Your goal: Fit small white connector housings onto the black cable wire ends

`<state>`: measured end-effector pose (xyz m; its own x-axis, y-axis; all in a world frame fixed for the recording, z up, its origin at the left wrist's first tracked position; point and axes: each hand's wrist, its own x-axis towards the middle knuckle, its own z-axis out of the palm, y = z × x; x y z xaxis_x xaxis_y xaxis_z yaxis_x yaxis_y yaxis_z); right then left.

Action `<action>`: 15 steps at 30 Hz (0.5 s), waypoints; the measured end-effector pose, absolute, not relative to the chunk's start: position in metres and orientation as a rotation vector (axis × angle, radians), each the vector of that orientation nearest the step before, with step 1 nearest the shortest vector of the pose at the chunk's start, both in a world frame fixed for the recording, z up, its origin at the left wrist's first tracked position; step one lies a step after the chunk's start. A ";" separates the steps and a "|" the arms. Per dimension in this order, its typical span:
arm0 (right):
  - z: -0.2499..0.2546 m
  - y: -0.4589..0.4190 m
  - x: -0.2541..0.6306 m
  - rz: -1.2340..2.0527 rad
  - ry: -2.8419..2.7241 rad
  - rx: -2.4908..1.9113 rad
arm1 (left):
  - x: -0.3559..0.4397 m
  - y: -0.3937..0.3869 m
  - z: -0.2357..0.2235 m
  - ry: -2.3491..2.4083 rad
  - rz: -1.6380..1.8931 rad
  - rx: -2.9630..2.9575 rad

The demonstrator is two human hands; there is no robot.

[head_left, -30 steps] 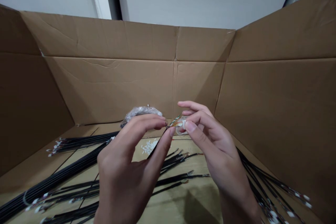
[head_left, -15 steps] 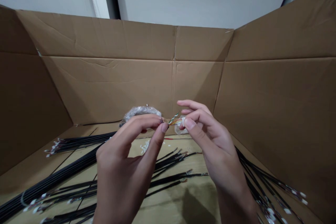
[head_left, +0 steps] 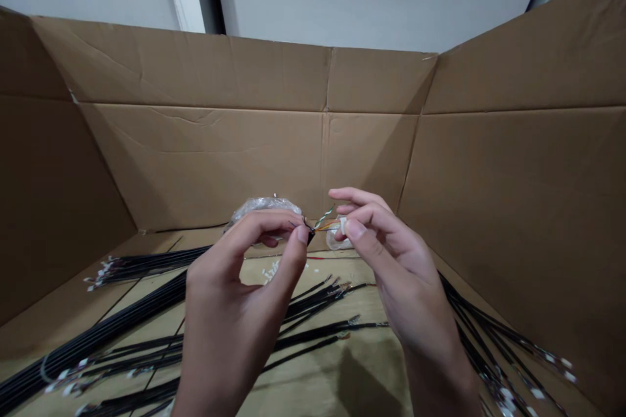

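My left hand [head_left: 235, 313] pinches the end of a black cable [head_left: 310, 232] between thumb and forefinger, held up in front of me. Thin coloured wires [head_left: 323, 222] fan out of that cable end toward my right hand [head_left: 391, 273]. My right thumb and forefinger pinch a small white connector [head_left: 341, 227] at the tips of those wires. Both hands are closed and almost touch, above the floor of a large cardboard box [head_left: 205, 163].
Several black cables with white connectors lie in bundles on the box floor at left [head_left: 122, 319], centre [head_left: 323, 326] and right [head_left: 499, 345]. A clear plastic bag [head_left: 264, 207] sits by the back wall. Loose white connectors [head_left: 270, 270] lie under my hands. High cardboard walls enclose three sides.
My left hand has shifted slightly and its fingers curled tighter on the cable end. My right hand has stayed almost still on the connector.
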<state>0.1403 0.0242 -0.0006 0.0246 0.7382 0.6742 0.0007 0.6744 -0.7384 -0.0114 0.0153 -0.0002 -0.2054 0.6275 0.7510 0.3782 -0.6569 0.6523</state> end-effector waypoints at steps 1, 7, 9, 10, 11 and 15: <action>-0.001 0.024 0.140 0.632 -1.452 -0.657 | -0.012 0.016 -0.001 1.188 1.970 1.859; -0.001 0.025 0.138 0.603 -1.468 -0.676 | -0.013 0.020 -0.002 1.167 1.981 1.946; -0.001 0.025 0.139 0.603 -1.463 -0.676 | -0.013 0.019 -0.002 1.167 1.976 1.975; 0.000 0.025 0.139 0.603 -1.460 -0.677 | -0.012 0.018 -0.002 1.166 1.972 1.988; 0.000 0.025 0.139 0.604 -1.458 -0.678 | -0.012 0.018 -0.002 1.163 1.971 2.002; 0.000 0.025 0.138 0.602 -1.454 -0.684 | -0.012 0.015 -0.003 1.159 1.994 2.030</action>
<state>0.1385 0.0250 0.0003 0.0377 0.7337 0.6784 0.0394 0.6773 -0.7347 -0.0116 0.0148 -0.0031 -0.1253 0.5428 0.8305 0.4532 -0.7134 0.5346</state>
